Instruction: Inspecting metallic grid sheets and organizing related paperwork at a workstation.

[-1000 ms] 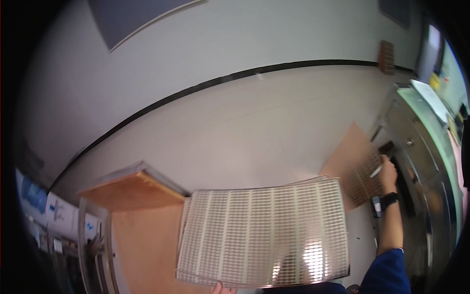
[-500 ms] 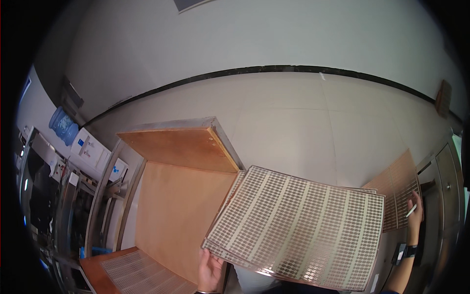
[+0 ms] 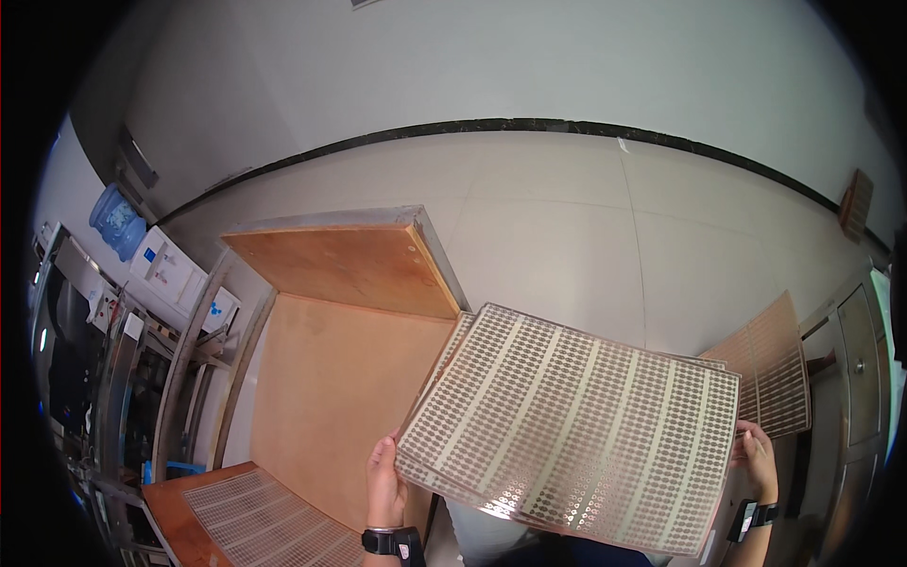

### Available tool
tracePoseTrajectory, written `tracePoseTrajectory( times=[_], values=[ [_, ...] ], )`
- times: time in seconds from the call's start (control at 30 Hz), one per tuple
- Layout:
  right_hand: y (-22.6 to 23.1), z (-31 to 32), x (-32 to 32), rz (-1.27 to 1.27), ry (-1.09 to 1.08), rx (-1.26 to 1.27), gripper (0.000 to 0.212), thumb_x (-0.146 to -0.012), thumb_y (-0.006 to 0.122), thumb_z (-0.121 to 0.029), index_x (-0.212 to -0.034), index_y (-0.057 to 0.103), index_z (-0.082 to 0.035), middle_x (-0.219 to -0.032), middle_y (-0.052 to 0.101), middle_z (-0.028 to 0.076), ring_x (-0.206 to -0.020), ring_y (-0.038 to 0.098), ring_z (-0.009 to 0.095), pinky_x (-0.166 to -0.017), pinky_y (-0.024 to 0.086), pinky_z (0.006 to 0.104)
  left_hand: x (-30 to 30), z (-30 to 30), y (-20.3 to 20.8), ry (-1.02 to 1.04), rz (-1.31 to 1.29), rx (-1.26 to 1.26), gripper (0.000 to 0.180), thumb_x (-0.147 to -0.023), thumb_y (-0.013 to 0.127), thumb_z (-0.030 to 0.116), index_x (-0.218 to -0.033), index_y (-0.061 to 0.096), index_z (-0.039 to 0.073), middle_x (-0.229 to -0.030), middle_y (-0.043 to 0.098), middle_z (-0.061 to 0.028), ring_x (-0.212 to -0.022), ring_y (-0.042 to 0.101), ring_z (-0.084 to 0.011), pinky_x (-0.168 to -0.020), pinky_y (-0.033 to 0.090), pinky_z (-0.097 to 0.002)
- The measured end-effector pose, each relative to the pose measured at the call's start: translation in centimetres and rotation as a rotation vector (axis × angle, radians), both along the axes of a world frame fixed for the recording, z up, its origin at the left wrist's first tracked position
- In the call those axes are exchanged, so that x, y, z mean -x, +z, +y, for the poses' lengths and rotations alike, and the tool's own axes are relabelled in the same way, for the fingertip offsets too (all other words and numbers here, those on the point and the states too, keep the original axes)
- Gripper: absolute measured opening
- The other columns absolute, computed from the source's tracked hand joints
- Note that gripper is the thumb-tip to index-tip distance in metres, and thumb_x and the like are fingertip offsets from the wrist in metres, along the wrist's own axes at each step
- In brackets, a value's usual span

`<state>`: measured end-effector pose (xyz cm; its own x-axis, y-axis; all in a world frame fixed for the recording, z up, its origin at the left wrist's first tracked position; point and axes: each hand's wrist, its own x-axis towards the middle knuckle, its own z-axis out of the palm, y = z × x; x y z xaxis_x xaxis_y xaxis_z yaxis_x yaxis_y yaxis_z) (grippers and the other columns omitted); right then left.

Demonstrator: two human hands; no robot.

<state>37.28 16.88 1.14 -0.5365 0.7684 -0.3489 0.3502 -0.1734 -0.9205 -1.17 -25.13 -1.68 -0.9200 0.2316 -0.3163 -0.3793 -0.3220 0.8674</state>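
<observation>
A large flat sheet printed with rows of small dark patterns (image 3: 576, 425) lies tilted in front of me. Edges of other sheets show beneath its upper and left sides. My left hand (image 3: 385, 480) is closed on the lower left corner, thumb along the edge. At the right edge, my right hand (image 3: 757, 459) pinches the sheets between thumb and fingers. Behind that hand a thinner, brownish perforated sheet (image 3: 777, 369) stands at a slant, apart from my fingers. Dark bands sit on both wrists.
Left of the sheets stands a wooden box-like stand (image 3: 345, 392) with a raised back panel (image 3: 340, 265). Another patterned sheet (image 3: 269, 520) lies on its near board. Metal racks (image 3: 184, 369) and a water dispenser (image 3: 179, 274) stand at far left. A cabinet (image 3: 862, 378) is at far right.
My right hand has moved left from the slanted brownish sheet to the stack's right edge. My left hand has shifted up and left along the corner. The small white stick no longer shows.
</observation>
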Motion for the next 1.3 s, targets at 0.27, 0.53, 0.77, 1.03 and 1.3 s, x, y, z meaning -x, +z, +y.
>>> tracePoseTrajectory(
  times=[0.27,0.53,0.77,1.03,1.3],
  values=[
    [0.5,-1.8,1.9,0.047,0.040,-0.049,0.043,-0.090,0.058,-0.040,-0.111,0.054,-0.004,-0.085,0.061,-0.002,-0.071,0.057,0.005,-0.061,0.047,0.0195,-0.5,-0.4,-0.8,0.014,0.007,0.072,0.028,-0.097,0.047,0.018,-0.113,0.057,-0.002,-0.105,0.064,-0.0094,-0.094,0.061,-0.0153,-0.084,0.050,-0.0280],
    [2.6,-3.9,2.7,0.156,0.006,-0.310,0.050,-0.087,0.064,-0.023,-0.126,0.046,0.002,-0.107,0.059,0.005,-0.096,0.055,0.012,-0.084,0.044,0.0242,0.0,-0.3,-2.3,-0.023,0.060,0.169,0.026,-0.096,0.049,0.019,-0.112,0.059,0.001,-0.101,0.065,-0.0073,-0.090,0.061,-0.0129,-0.080,0.050,-0.0271],
    [5.0,-5.9,3.7,0.400,-0.054,-0.300,0.052,-0.090,0.061,-0.021,-0.130,0.042,0.005,-0.120,0.054,0.009,-0.109,0.051,0.015,-0.095,0.038,0.0269,2.1,-1.8,-3.0,-0.138,0.299,0.425,0.024,-0.095,0.052,0.018,-0.106,0.062,-0.001,-0.094,0.065,-0.0043,-0.084,0.058,-0.0099,-0.076,0.047,-0.0246],
    [4.7,-5.8,5.0,0.605,-0.157,-0.046,0.045,-0.093,0.053,-0.016,-0.132,0.040,0.001,-0.115,0.058,0.007,-0.101,0.058,0.011,-0.086,0.049,0.0221,1.2,-1.1,-1.7,-0.118,0.386,0.513,0.024,-0.096,0.049,0.015,-0.106,0.060,-0.004,-0.094,0.062,-0.0037,-0.083,0.056,-0.0097,-0.078,0.044,-0.0237],
    [6.3,-6.8,5.8,0.743,-0.279,0.275,0.050,-0.092,0.053,-0.017,-0.136,0.033,-0.001,-0.123,0.053,0.011,-0.105,0.058,0.015,-0.088,0.050,0.0265,1.0,-1.9,1.7,-0.065,0.433,0.407,0.030,-0.097,0.047,0.018,-0.115,0.055,-0.005,-0.100,0.062,-0.0073,-0.090,0.057,-0.0116,-0.081,0.045,-0.0250]
  ],
)
